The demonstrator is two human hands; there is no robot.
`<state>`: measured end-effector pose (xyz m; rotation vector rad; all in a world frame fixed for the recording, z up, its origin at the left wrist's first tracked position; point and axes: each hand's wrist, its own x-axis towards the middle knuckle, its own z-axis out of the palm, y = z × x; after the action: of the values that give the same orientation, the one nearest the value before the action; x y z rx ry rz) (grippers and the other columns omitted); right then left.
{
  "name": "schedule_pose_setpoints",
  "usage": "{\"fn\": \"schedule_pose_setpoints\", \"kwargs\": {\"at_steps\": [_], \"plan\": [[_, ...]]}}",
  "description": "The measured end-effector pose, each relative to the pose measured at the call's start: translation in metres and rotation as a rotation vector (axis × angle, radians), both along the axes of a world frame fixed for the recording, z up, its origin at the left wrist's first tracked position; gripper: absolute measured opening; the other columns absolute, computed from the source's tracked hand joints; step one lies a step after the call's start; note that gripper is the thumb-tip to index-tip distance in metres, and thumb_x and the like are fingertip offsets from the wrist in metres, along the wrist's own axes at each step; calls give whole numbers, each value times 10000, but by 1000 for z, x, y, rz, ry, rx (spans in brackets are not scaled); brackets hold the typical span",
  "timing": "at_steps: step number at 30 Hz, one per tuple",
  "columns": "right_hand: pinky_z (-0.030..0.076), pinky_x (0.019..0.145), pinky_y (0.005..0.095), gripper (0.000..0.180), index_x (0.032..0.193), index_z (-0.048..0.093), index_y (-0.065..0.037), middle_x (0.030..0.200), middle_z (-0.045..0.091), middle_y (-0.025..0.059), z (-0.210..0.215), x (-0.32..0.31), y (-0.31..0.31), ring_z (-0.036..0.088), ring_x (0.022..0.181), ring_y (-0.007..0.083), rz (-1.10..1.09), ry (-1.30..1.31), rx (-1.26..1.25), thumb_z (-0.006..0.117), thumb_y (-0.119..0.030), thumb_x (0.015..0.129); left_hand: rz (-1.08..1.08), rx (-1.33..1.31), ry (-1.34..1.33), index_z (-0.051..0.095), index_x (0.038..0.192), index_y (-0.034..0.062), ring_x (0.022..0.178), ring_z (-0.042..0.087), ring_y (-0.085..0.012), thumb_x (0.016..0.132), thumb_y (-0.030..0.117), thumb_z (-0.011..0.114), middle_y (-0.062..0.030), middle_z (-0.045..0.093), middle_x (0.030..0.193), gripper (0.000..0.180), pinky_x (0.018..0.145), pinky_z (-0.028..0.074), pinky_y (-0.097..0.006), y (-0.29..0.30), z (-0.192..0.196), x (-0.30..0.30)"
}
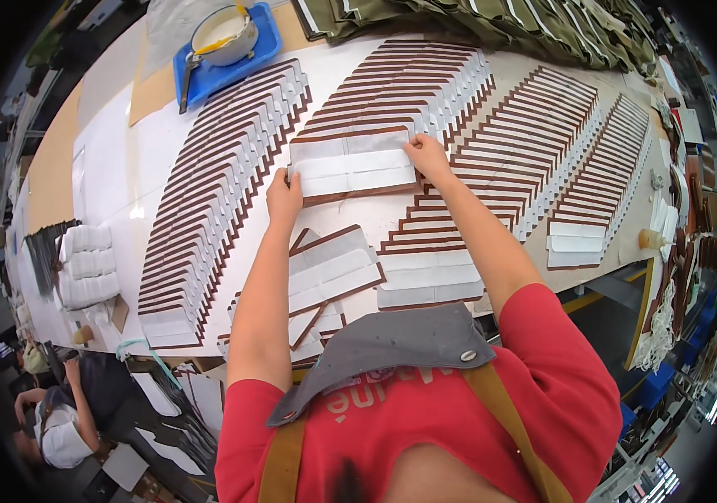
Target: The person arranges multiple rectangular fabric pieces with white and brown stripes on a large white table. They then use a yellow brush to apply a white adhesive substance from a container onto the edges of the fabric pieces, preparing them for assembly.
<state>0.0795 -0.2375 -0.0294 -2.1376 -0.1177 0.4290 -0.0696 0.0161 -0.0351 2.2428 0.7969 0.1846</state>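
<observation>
A white rectangular panel with brown edges (353,173) is held by its two ends at the near end of a fanned row. My left hand (284,198) pinches its left edge, the thumb on top. My right hand (427,158) grips the upper right corner. Behind it stretches the overlapping row of similar panels (405,75). Nearer to me, several loose panels (333,277) lie at angles on one another between my forearms. Another fanned row (224,184) runs along the left, and a stepped row (514,151) lies under and beyond my right forearm.
A blue tray (269,38) with a white bowl (228,40) and a brush stands at the far left. Olive fabric pieces (493,21) are piled at the far edge. White bundles (88,267) sit at the left. A narrower fanned row (597,180) lies right. Another person (65,427) is at lower left.
</observation>
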Motion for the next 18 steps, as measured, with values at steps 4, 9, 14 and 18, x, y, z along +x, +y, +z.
{"fn": "schedule_pose_setpoints", "kwargs": {"at_steps": [4, 9, 14, 18], "plan": [[451, 599, 314, 172, 713, 578, -29, 658, 594, 102, -7, 11, -1, 559, 603, 212, 39, -5, -137, 618, -193, 679, 24, 2, 84, 521, 914, 6, 671, 580, -296, 827, 262, 538, -154, 585, 719, 271, 624, 441, -381, -1, -7, 3], [440, 537, 291, 198, 672, 565, -34, 596, 562, 64, -8, 21, -6, 530, 548, 154, 101, 94, -43, 677, -196, 658, 27, -28, 97, 510, 884, 11, 656, 568, -289, 826, 262, 538, -142, 573, 696, 259, 616, 435, -378, 3, -8, 6], [410, 463, 264, 200, 651, 548, -32, 564, 534, 36, 5, 25, -5, 481, 478, 107, 87, 239, 12, 683, -177, 679, 41, -13, 84, 501, 868, 18, 641, 560, -284, 827, 268, 534, -135, 567, 683, 256, 614, 431, -377, 3, -2, 9], [401, 436, 270, 206, 651, 542, -31, 550, 532, 39, 10, 24, -3, 477, 437, 111, 75, 258, -3, 681, -179, 686, 30, 19, 105, 499, 863, 20, 638, 560, -283, 829, 273, 530, -134, 565, 676, 257, 615, 431, -377, 2, 0, 9]]}}
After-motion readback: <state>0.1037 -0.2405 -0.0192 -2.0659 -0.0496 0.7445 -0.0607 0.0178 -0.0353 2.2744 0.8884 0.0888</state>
